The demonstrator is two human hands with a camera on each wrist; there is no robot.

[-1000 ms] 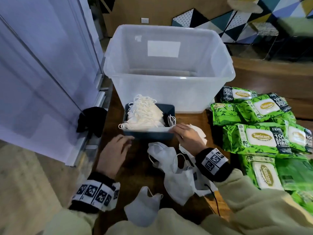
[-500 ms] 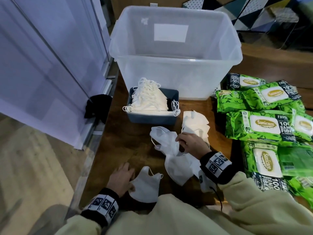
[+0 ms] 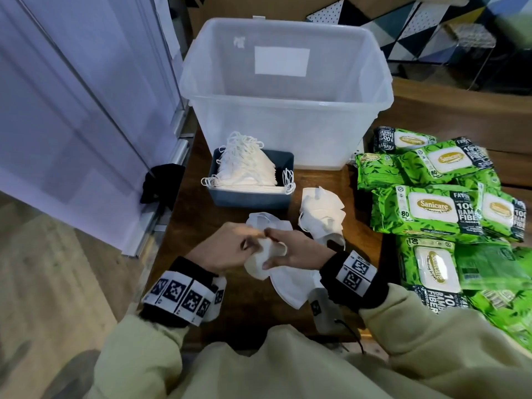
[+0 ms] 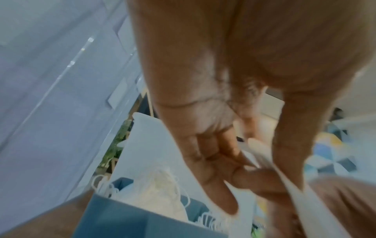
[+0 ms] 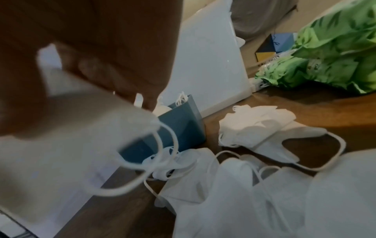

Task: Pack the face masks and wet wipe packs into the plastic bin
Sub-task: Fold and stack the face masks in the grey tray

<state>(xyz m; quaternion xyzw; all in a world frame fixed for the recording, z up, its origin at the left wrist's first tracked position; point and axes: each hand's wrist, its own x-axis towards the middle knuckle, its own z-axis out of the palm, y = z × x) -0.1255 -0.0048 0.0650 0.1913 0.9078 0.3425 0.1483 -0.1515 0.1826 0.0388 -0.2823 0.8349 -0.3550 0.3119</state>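
Face mask [image 3: 266,259] between both curled hands

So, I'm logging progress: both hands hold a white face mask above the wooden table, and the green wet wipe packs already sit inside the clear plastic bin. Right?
Not quite. The green wet wipe packs are not inside the clear plastic bin; they lie on the wooden table to its right, as the head view shows. Both the left hand and right hand do hold a white face mask.

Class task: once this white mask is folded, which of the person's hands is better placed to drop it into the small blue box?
Probably the left hand: it grips the mask and lies more directly below the blue box; the right hand sits further right.
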